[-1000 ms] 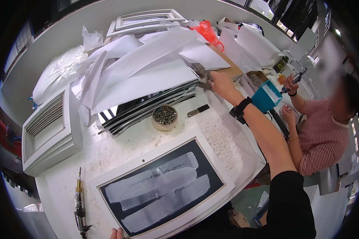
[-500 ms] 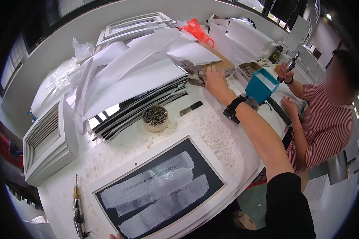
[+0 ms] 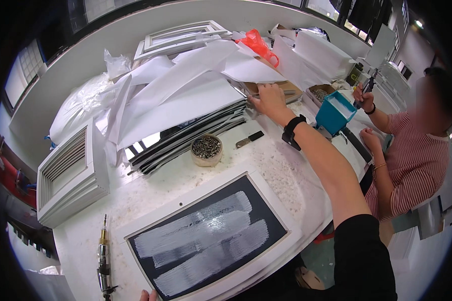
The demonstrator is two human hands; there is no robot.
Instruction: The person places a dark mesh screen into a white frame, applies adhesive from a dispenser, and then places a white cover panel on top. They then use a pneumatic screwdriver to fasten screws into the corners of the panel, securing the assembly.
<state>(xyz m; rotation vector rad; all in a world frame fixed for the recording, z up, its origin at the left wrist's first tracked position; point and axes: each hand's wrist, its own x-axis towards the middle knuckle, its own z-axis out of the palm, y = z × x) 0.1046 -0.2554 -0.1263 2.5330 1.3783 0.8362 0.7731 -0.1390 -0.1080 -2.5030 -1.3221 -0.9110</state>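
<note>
Bare table (image 3: 281, 155) is left between right grip (image 3: 270, 102), fingers curled near the sheet stack (image 3: 186, 103), hold not discernible, and framed panel (image 3: 206, 241), its edge met by left grip (image 3: 147, 296), openness unclear.

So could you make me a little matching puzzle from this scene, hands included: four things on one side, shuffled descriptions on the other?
1. Left hand
2. Right hand
3. Round tub
4. Power tool

A. Filled with small metal pieces
B. By the right end of the stack of panels
C. Lying left of the white frame
D. Mostly cut off by the picture's lower edge

Pairs: 1-D, 2-B, 3-A, 4-C
</note>
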